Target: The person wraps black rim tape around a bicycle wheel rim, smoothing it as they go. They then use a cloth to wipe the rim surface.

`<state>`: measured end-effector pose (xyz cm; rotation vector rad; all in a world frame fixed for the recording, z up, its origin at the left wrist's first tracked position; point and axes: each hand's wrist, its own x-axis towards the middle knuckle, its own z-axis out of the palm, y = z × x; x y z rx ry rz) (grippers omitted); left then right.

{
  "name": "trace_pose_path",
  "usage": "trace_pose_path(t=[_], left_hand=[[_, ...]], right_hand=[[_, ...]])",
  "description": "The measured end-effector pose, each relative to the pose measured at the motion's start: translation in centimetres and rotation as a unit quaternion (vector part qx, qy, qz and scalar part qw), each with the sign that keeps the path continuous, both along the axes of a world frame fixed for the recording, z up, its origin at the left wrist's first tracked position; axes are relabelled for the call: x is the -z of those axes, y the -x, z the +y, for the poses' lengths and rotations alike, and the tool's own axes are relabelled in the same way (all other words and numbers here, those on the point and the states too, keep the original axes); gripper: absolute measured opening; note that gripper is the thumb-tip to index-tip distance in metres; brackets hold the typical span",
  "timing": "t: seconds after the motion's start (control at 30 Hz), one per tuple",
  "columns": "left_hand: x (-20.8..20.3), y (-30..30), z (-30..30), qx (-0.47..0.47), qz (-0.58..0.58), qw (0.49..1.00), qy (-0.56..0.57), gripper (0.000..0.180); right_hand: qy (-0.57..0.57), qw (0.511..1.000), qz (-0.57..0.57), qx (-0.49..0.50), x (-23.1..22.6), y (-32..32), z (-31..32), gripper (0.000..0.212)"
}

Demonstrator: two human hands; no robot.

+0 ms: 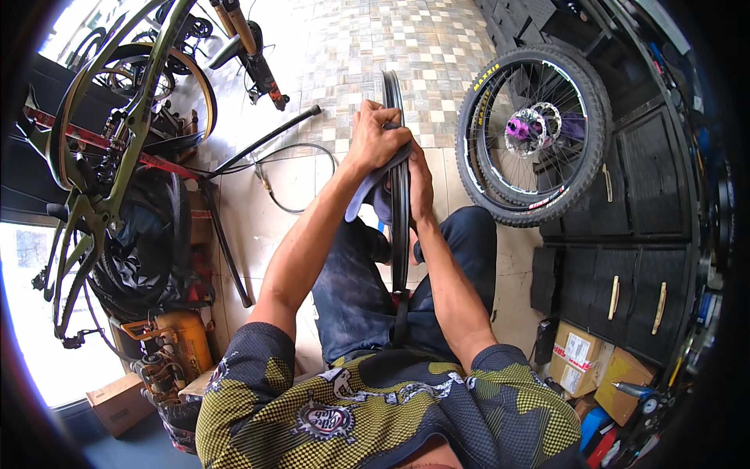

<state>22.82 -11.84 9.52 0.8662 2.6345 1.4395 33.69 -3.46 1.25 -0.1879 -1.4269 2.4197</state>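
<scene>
A black bicycle wheel rim (pixel 399 250) stands on edge between my knees, seen almost edge-on. My left hand (pixel 378 137) is closed over its upper part, with a grey cloth (pixel 362 195) bunched under the fingers and hanging down the left side. My right hand (pixel 420 184) rests along the rim's right side, thumb side up, just below the left hand. Its fingers are mostly hidden behind the rim and the cloth.
Two wheels with knobby tyres (pixel 587 168) lean against black cabinets (pixel 648 176) on the right. A green bike frame (pixel 137 117) hangs at left beside a repair stand leg (pixel 226 242). A cable (pixel 332 160) loops on the tiled floor. Cardboard boxes (pixel 576 352) sit lower right.
</scene>
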Motion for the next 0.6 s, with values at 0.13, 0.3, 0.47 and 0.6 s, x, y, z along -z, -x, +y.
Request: trace_pose_path(t=[0.13,0.3,0.47,0.6], left_hand=[[0.1,3.2,0.8,-0.023,-0.030,0.999,0.003,0.028],[0.0,7.4,1.6,-0.061,-0.085,0.995,-0.002,0.033],[0.5,10.4,1.6,-0.070,-0.208,0.974,-0.051,0.033],[0.9,12.5,1.6,-0.077,-0.260,0.958,-0.090,0.029]], right_hand=[[0.000,1.000,-0.002,0.006,-0.8,-0.5,-0.5,0.057],[-0.009,0.999,-0.002,-0.036,-1.8,-2.1,-0.9,0.056],[-0.012,0.999,-0.015,-0.031,-1.8,-1.9,-1.5,0.058],[0.016,0.999,-0.004,-0.037,-1.1,-2.0,-1.8,0.057]])
